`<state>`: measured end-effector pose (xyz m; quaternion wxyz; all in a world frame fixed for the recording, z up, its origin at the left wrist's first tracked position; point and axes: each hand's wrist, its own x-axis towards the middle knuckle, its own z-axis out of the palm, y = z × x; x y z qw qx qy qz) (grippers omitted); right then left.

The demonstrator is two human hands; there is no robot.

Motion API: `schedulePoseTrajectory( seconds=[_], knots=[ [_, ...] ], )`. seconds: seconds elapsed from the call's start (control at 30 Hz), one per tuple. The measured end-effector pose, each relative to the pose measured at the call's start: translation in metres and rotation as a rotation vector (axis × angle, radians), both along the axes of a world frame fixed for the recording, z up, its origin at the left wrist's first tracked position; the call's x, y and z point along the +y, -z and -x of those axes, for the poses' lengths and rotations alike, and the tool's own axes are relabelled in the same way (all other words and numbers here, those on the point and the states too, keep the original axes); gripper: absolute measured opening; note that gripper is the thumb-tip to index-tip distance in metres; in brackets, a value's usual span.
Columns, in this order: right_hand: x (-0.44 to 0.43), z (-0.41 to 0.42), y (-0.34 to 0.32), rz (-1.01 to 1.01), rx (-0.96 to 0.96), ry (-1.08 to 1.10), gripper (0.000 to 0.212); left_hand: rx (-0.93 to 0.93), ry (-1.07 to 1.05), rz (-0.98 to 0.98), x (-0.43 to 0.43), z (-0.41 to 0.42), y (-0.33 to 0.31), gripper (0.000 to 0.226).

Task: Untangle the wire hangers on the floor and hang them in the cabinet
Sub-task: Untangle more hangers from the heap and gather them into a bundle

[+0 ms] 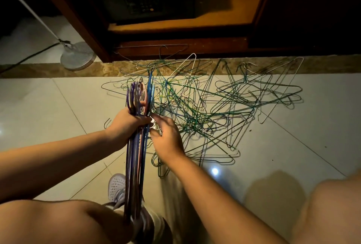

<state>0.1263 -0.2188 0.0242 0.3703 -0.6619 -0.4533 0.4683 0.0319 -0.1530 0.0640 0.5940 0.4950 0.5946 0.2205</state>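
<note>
Purple-blue hanger bundle (pixel 136 146): left hand (pixel 125 126) fingers curled tight around it. Right hand (pixel 168 138), at 3 o'clock, pinches white wire (pixel 154 125). Safe (pixel 144 3) keypad lettering illegible.

Bundle of hangers (pixel 136 146): purple, blue and pink coated wires stacked flat together. Their hooks are aligned at the far end and their bodies run back toward the viewer. The left hand (pixel 127 124) grips the bundle just below the hooks. The right hand (pixel 166 136) pinches a white wire (pixel 154 125) at the bundle's right side.

Tangled pile (pixel 205 107): green, white and dark wire hangers, interlocked and lying flat on the floor, just right of the bundle and reaching the stone strip before the cabinet (pixel 214 21).

Cabinet: dark wood, open. One dark hanger (pixel 156 48) lies against its base panel.
</note>
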Motion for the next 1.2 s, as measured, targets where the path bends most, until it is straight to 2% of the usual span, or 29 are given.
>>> schedulePoseTrajectory(
  seconds=[0.13,0.27,0.37,0.6,0.67,0.7,0.73,0.77,0.83,0.9,0.97,1.03,1.1,1.13,1.2],
  knots=[
    [0.007,-0.006,-0.021,0.121,0.014,-0.193,0.068,0.016,-0.101,-0.061,0.014,-0.014,-0.007,0.029],
    [0.029,-0.027,-0.034,0.152,0.127,-0.136,0.059,-0.019,-0.224,-0.139,0.029,-0.05,-0.006,0.029],
    [0.05,-0.052,-0.031,0.269,0.043,-0.167,0.077,-0.064,-0.303,-0.137,0.04,-0.075,0.008,0.032],
    [0.07,-0.076,-0.002,0.49,-0.074,-0.181,0.079,-0.005,-0.291,-0.01,0.053,-0.103,0.056,0.029],
    [0.076,-0.077,0.007,0.513,-0.106,-0.136,0.07,0.005,-0.301,0.037,0.061,-0.109,0.064,0.027],
    [0.078,-0.076,0.01,0.522,-0.115,-0.078,0.057,0.003,-0.294,0.066,0.066,-0.111,0.067,0.028],
    [0.08,-0.074,0.011,0.539,-0.095,0.021,0.044,-0.011,-0.283,0.096,0.068,-0.115,0.064,0.03],
    [0.081,-0.073,0.008,0.564,-0.039,0.151,0.042,-0.033,-0.27,0.127,0.071,-0.118,0.059,0.03],
    [0.076,-0.074,-0.008,0.579,0.085,0.385,0.052,-0.099,-0.258,0.208,0.072,-0.127,0.04,0.026],
    [0.066,-0.078,-0.034,0.531,0.079,0.43,0.037,-0.179,-0.218,0.275,0.065,-0.133,0.015,0.025],
    [0.054,-0.082,-0.07,0.538,-0.004,0.403,0.033,-0.221,-0.174,0.33,0.054,-0.137,-0.02,0.033],
    [0.05,-0.084,-0.112,0.651,-0.043,0.422,0.039,-0.293,-0.171,0.397,0.047,-0.138,-0.061,0.033],
    [0.05,-0.093,-0.167,0.726,-0.265,0.316,0.042,-0.391,-0.176,0.472,0.044,-0.139,-0.107,0.038],
    [0.053,-0.096,-0.194,0.699,-0.354,0.259,0.038,-0.43,-0.172,0.492,0.047,-0.139,-0.133,0.04],
    [0.061,-0.103,-0.251,0.644,-0.343,0.218,0.028,-0.48,-0.153,0.492,0.058,-0.137,-0.185,0.04]
  ],
)
